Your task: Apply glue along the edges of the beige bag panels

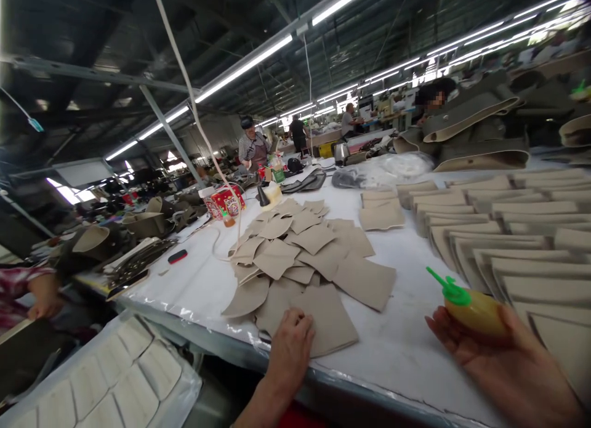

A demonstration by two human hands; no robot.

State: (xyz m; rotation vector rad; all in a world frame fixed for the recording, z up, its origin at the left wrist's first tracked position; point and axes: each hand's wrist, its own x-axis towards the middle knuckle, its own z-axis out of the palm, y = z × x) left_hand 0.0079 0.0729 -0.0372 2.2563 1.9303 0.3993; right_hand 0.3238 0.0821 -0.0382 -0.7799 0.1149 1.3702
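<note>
My right hand (501, 354) is wrapped round a squeeze bottle (482, 317) of amber liquid with a green nozzle, held nearly level above the table's right side. My left hand (292, 342) rests at the near edge of the table, its fingers curled on the edge of a flat grey-beige cut piece (330, 320). Its fingertips press on the piece, and what lies under them is hidden. Behind it spreads a loose heap of similar cut pieces (318, 237), overlapping one another. To the right stand rows of folded beige pieces (512, 243), closely overlapped.
On the white table (184, 292) are a red box (226, 200), a small glue bottle (228, 218) and a red-black block (177, 256). A white cable (191, 101) hangs onto it. Dark bags (480, 126) lie behind right. A co-worker's hand (45, 295) shows at left.
</note>
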